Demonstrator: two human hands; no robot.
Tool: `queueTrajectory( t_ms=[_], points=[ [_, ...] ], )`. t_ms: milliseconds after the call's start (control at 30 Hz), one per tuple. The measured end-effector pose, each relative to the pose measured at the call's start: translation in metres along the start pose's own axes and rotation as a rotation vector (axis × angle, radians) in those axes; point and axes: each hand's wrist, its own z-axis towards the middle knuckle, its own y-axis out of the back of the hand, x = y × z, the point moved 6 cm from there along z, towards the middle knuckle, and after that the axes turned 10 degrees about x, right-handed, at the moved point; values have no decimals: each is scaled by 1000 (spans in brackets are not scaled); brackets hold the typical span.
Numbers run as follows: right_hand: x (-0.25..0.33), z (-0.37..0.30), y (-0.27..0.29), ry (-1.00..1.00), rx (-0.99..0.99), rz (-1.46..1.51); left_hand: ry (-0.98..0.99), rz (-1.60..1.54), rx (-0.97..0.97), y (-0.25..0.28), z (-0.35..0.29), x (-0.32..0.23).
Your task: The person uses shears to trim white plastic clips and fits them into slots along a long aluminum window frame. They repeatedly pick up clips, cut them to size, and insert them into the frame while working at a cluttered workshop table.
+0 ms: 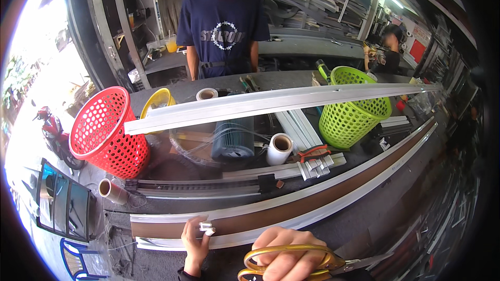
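My left hand (194,244) is closed with thumb and fingers pinching a small white piece (207,226), which looks like a short bit of metal or plastic profile. It is held over the near left part of a long brown strip (291,220) that lies between two white rails (307,223). Closer to me, my right hand (292,254) grips a pair of scissors with gold handles (325,254). The blades (367,261) point to the right, away from the left hand. Part of the handle loops is hidden by my fingers.
A long white profile (281,101) spans the table in front of a red basket (112,132) and a green basket (354,109). White rolls (280,148), cut profiles (299,127) and orange-black pliers (313,152) lie between. A person (224,26) stands across the table; another (388,49) is farther right.
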Motion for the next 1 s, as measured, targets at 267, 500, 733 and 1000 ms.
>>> queueTrajectory(
  t_ms=[267, 500, 733, 1000],
  points=[
    [-7, 6, -4, 87, 62, 116, 18, 14, 8, 0, 0, -1],
    [-32, 15, -23, 34, 44, 490, -2, -21, 0, -3, -1, 5],
    [-42, 0, -33, -247, 79, 362, 20, -11, -13, -5, -3, 12],
    [-32, -2, -30, -230, 72, 285, 132, 29, -31, -5, -9, 12]
  ],
)
